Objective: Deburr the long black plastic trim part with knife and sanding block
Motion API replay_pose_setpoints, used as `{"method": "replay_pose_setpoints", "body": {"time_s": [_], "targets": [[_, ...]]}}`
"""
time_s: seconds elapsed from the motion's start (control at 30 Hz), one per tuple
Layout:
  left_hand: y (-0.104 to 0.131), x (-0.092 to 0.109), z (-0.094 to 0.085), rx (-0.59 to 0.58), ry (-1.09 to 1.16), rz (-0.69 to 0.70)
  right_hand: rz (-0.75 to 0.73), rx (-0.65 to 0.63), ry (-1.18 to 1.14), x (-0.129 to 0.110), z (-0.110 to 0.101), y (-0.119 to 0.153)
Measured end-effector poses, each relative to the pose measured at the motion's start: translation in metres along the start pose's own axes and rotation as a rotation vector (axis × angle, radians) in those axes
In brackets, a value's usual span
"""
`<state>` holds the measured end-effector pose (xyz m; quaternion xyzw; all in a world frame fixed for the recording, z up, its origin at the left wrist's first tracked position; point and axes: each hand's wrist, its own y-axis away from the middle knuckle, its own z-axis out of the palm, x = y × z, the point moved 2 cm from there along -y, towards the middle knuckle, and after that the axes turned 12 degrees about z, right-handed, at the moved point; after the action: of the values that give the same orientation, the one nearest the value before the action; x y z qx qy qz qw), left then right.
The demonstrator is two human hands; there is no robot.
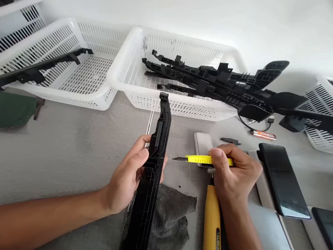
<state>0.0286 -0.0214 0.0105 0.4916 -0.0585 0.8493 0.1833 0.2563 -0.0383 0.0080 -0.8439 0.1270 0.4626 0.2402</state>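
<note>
My left hand (132,169) is wrapped round a long black plastic trim part (156,149), which slants up from the bottom edge of the view. A yellow utility knife (200,159) sits in the closed fingers of my right hand (234,171). Its thin blade points left, with the tip close to the side of the trim part; whether it touches cannot be made out. Under my right wrist lies a yellow-handled tool (210,222), its lower end beyond the view. A dark grey cloth (173,225) rests on the table just right of the trim part.
Behind my hands, a white basket (179,109) holds several black trim parts (209,82). Another white basket (73,92) at left has one long black part across it. On the right lie a phone (285,180), a battery (263,135) and a white block (203,142).
</note>
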Motion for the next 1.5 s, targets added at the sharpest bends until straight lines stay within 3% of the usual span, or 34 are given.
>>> {"method": "replay_pose_setpoints", "body": {"time_s": [0.2, 0.47, 0.83, 1.27, 1.5], "targets": [[-0.002, 0.002, 0.0, 0.103, -0.013, 0.045, -0.033, -0.029, 0.016, -0.004, 0.002, 0.001], [-0.006, 0.012, 0.007, 0.148, -0.154, 0.063, -0.014, -0.116, -0.024, -0.01, 0.005, -0.002], [-0.009, 0.01, 0.009, 0.103, -0.216, 0.07, 0.038, -0.258, -0.062, -0.01, 0.003, -0.008], [-0.009, 0.004, 0.006, 0.072, -0.164, 0.081, 0.094, -0.23, -0.07, -0.008, 0.007, -0.005], [-0.007, -0.005, 0.0, 0.069, -0.091, 0.088, 0.034, -0.221, -0.098, -0.006, 0.008, -0.003]]}}
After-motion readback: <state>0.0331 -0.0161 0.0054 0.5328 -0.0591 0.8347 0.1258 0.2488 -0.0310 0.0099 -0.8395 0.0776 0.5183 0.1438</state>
